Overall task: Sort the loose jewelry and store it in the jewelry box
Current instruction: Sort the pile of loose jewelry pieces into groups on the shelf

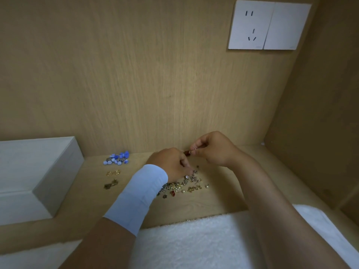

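Home bedroom nook: wood-panel wall (pixel 145 84) w/ wall socket (pixel 269 26), white fluffy bedding (pixel 194 243)

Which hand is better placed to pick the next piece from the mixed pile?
Left. The left hand has its fingers down at the far edge of the mixed pile, while the right hand is raised above the shelf, pinching a small red earring.

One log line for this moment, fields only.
right hand: pinching red earring | left hand: in mixed pile | sorted: blue group, gold hoops | white box: left
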Demonstrator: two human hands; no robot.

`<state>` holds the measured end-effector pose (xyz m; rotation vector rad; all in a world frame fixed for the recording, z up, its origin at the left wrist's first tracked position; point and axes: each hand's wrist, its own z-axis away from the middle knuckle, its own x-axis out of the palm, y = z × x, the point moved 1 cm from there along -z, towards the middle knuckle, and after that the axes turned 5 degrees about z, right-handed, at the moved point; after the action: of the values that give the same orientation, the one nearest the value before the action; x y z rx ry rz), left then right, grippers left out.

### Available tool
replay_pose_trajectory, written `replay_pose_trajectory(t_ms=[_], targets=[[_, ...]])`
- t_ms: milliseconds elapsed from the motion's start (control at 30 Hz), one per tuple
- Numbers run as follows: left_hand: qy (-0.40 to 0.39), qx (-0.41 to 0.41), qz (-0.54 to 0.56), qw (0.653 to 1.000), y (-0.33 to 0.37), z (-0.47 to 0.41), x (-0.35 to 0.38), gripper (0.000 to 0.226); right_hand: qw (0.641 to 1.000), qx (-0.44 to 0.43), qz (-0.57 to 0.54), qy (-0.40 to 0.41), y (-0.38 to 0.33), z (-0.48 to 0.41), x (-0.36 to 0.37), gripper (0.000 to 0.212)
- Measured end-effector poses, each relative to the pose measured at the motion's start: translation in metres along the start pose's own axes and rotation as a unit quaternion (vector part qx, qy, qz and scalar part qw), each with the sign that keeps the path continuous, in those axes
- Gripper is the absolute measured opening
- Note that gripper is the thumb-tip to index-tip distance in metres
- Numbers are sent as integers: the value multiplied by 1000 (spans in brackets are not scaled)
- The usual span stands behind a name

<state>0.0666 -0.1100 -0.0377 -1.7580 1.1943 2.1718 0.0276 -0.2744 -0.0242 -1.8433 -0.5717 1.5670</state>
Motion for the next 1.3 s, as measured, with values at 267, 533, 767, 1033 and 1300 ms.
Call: replay_pose_trajectory(t_ms=[267,533,767,1033,1300], targets=[[-3,2,-54,999,11,1,7,18,1000,-2,7,1,4,0,-1,8],[-37,8,-43,998,12,3,6,16,1000,-6,5,-1,5,-2,1,7],[-52,32,-28,998,16,10,5,15,1000,-19,5,-4,4,0,-2,7],[-47,54,20,997,10,9,5,13,1000,-17,-3,-1,5,-1,-1,7],[81,27,91,992,-28,1,-16,4,999,-21,32,-25,7,-1,12,13]])
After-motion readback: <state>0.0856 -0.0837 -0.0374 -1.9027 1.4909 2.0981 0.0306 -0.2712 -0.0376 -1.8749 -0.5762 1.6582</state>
